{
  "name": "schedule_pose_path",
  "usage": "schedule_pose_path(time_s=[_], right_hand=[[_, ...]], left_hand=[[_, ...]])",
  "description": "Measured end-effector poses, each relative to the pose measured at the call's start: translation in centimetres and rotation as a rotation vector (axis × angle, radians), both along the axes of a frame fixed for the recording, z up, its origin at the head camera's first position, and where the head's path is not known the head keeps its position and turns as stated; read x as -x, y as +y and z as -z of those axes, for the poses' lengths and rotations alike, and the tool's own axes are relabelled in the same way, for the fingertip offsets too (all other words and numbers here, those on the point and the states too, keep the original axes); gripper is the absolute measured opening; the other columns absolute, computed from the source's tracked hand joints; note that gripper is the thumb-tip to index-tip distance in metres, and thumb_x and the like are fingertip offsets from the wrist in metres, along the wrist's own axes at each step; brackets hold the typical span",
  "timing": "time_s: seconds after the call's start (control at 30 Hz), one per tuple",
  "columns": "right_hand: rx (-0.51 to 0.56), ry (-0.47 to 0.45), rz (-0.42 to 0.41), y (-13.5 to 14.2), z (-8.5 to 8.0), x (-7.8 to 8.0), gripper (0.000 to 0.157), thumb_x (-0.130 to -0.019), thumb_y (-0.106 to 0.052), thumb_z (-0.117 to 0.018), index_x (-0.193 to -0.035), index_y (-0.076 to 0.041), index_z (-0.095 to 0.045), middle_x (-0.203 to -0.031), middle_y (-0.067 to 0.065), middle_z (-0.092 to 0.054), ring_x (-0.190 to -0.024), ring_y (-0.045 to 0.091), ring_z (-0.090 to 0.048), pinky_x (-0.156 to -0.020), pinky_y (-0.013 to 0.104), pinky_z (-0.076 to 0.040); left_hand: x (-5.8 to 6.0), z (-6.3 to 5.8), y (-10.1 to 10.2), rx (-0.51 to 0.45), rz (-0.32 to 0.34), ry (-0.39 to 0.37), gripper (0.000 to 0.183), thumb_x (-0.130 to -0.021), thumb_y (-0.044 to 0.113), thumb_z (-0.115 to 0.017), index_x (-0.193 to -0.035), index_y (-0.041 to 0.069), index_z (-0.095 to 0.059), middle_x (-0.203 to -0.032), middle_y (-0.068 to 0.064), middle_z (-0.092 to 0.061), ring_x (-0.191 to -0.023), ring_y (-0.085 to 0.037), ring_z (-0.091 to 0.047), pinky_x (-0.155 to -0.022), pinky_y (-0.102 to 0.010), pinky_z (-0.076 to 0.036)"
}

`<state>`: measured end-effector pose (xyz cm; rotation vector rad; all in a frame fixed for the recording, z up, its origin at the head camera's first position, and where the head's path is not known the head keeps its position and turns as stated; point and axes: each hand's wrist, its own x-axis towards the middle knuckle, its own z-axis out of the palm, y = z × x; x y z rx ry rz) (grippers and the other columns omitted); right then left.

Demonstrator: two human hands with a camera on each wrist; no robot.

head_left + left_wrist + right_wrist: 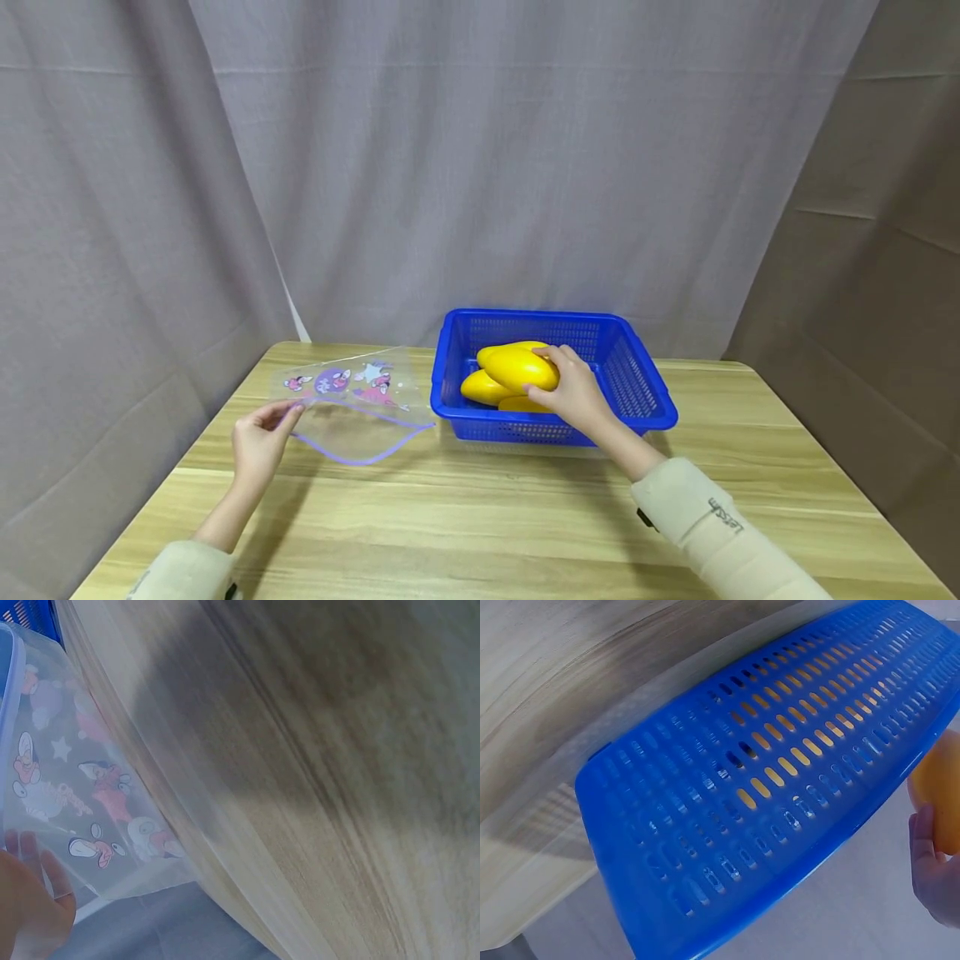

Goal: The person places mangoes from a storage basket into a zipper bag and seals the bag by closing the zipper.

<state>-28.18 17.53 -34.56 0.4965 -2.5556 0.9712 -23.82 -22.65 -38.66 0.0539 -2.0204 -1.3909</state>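
Observation:
My left hand [261, 437] pinches the edge of a clear zip bag [360, 396] with cartoon prints and a purple zip strip. The bag's mouth gapes toward me; in the left wrist view the printed bag [90, 795] hangs beside my left fingers [56, 874]. My right hand [573, 387] grips a yellow mango [517, 368] over the blue basket [637, 417]. More yellow mangoes [483, 388] lie under it inside the basket. In the right wrist view, the held mango [941, 791] is partly cut off at the right edge.
A wooden table [450, 517] carries the basket and the bag. Grey curtain [510, 167] hangs behind the table, and a brownish cloth [862, 333] hangs along the right side. The basket's perforated side wall [705, 802] fills much of the right wrist view.

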Motion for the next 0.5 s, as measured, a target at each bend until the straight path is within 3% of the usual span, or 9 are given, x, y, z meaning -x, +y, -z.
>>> schedule_pose_path(time_s=[0.2, 0.5], right_hand=[[0.008, 0.010, -0.007, 0.0, -0.3, -0.2, 0.052, -0.080, -0.022, -0.074, -0.123, -0.001, -0.055, -0.108, 0.016, -0.057, -0.091, 0.027, -0.057, -0.075, 0.038, -0.055], [0.041, 0.032, -0.048, -1.1, 0.0, -0.9, 0.052, -0.078, -0.019, -0.075, -0.124, -0.002, -0.055, -0.121, 0.017, -0.056, -0.099, 0.029, -0.059, -0.082, 0.041, -0.056]], left_hand=[[1.3, 1.5, -0.8, 0.006, -0.010, 0.000, 0.010, -0.080, -0.006, -0.068, -0.089, -0.010, -0.069, -0.077, -0.012, -0.073, -0.058, 0.016, -0.054, -0.057, -0.003, -0.048], [1.2, 1.7, -1.0, 0.006, 0.001, 0.008, 0.010, -0.080, -0.006, -0.068, -0.088, -0.011, -0.068, -0.074, -0.006, -0.073, -0.059, 0.015, -0.056, -0.058, -0.003, -0.049]])
